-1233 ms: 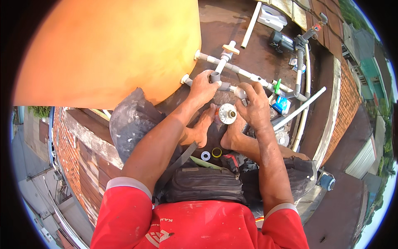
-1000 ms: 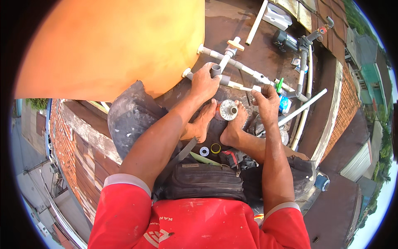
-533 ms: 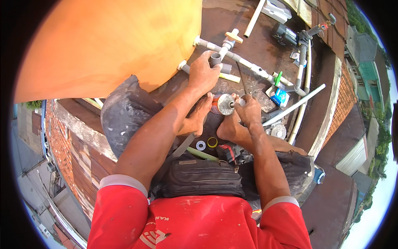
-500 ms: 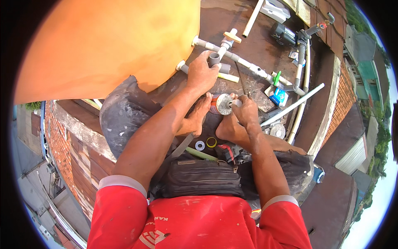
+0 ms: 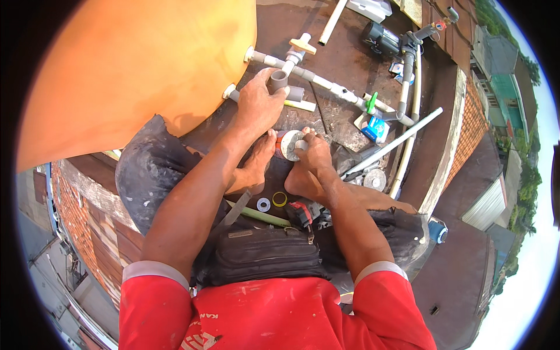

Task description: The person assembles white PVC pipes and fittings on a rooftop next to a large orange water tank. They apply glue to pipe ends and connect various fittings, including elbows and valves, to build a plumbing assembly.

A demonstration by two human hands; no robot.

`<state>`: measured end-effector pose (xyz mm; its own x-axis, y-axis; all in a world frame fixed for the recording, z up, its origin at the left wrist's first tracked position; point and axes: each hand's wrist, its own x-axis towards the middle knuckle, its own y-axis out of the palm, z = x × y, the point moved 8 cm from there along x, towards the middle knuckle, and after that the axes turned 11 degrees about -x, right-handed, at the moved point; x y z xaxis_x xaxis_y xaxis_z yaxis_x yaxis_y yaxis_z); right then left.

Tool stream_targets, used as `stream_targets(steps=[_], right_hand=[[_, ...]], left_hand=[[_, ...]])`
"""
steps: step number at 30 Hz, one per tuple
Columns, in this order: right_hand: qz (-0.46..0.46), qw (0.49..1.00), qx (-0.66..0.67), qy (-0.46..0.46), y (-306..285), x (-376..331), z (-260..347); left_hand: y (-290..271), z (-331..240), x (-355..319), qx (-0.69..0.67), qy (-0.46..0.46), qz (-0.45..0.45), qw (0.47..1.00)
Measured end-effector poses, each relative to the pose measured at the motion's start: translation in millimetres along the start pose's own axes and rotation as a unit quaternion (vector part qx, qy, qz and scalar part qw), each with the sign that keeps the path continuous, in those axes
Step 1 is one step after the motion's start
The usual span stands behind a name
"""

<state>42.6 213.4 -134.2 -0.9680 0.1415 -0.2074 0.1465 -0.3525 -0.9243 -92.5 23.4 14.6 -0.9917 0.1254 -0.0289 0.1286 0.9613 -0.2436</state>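
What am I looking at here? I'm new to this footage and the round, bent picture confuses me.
It is one picture from a wide fisheye camera on a person's head, looking down, so straight edges bend. The person in a red shirt squats on a rooftop beside a big orange tank. The left hand grips a grey pipe fitting on the pipework leaving the tank. The right hand touches a small round can held between the bare feet. Two small rings, loose pipes and a pump lie around.

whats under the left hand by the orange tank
A grey pipe fitting sticks up from under the left hand. The pipe joint below is covered by the palm, so it cannot be seen.
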Motion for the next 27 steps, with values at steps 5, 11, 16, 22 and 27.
stream_targets(steps=[5, 11, 16, 22, 27], right_hand=[[0.060, 0.996, 0.019, 0.065, -69, 23, -9], [-0.024, 0.939, 0.240, 0.246, -174, 83, -100], [-0.072, 0.983, -0.025, 0.165, -233, 173, -170], [-0.014, 0.974, -0.228, 0.002, -199, 236, -151], [-0.016, 0.973, -0.230, -0.005, -181, 256, -161]], left_hand=[[-11, 4, 2, -0.024, -0.017, -0.031, 0.999], [-3, -3, 1, -0.058, -0.067, -0.008, 0.996], [2, -10, -7, -0.116, -0.116, 0.041, 0.986], [-11, -14, -7, -0.110, -0.121, 0.034, 0.986], [-4, -15, -3, -0.145, -0.157, 0.023, 0.977]])
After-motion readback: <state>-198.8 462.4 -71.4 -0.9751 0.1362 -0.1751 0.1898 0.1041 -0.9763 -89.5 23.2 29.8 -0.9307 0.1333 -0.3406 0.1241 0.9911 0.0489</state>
